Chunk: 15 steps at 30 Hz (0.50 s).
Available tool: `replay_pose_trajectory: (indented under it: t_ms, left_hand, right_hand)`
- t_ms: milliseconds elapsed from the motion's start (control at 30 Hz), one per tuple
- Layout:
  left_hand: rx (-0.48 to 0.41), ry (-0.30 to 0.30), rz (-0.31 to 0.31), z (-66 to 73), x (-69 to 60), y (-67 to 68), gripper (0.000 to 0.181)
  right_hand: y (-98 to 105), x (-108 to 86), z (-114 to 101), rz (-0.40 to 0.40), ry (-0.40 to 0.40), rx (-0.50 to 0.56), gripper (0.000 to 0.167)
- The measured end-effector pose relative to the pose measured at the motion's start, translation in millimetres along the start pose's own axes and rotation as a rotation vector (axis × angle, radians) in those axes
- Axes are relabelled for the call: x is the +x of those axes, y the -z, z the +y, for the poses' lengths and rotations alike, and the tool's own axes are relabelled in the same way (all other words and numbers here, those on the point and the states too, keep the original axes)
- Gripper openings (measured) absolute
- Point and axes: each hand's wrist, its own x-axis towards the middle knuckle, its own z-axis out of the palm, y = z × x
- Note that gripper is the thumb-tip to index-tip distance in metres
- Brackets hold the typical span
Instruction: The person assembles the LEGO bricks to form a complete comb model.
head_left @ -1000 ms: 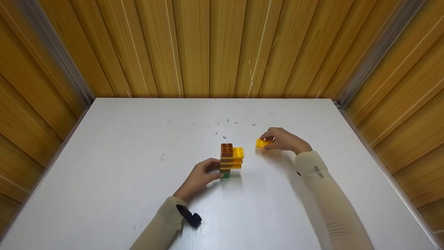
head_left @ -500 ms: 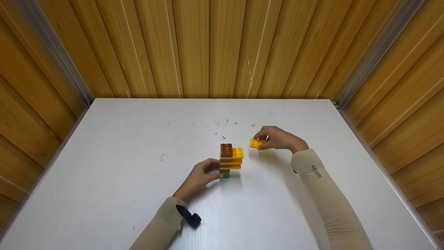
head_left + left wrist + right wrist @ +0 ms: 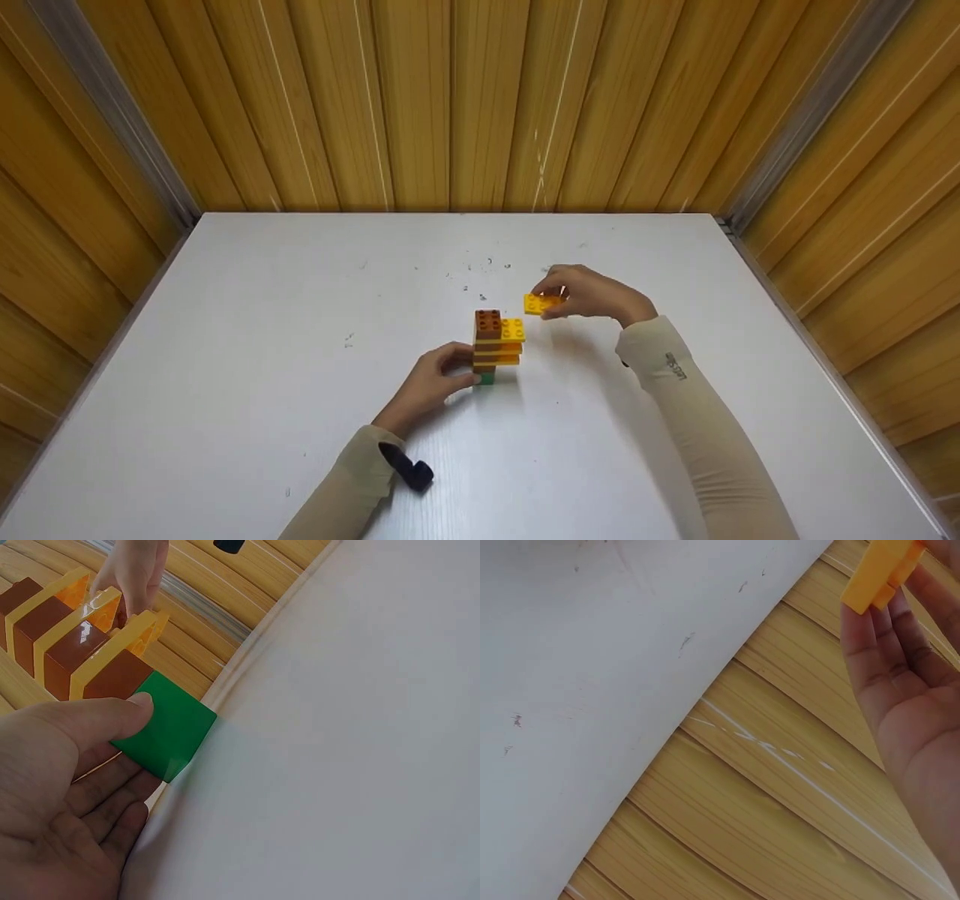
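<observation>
A tower of toy building bricks stands upright on the table, its brown top brick [image 3: 487, 320] studded. Brown bricks alternate with thin yellow plates [image 3: 512, 330] that jut out to the right, above a green brick [image 3: 171, 724] at the base. My left hand [image 3: 429, 381] holds the tower low down, its thumb on the green brick in the left wrist view. Right of the tower and a little higher, my right hand [image 3: 589, 292] pinches a thin yellow brick [image 3: 883, 574] between thumb and fingers. That brick's studs face up in the head view, and it is apart from the tower.
The white table [image 3: 247, 315] carries scattered dark marks behind the tower. Wood-patterned panels [image 3: 420, 105] rise along its back and sides. A black strap [image 3: 406, 466] is on the left sleeve.
My right hand has moved left and slightly up with the yellow brick, closer to the tower. The left hand and the tower have stayed in place.
</observation>
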Motion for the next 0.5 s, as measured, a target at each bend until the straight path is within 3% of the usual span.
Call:
replay_pose_trajectory:
  t_ms: [500]
  left_hand:
    - [-0.009,-0.018,-0.001,-1.5,0.7,0.1,0.037]
  right_hand:
    - [11,2.2,-20,0.012,0.086,-0.049,0.038]
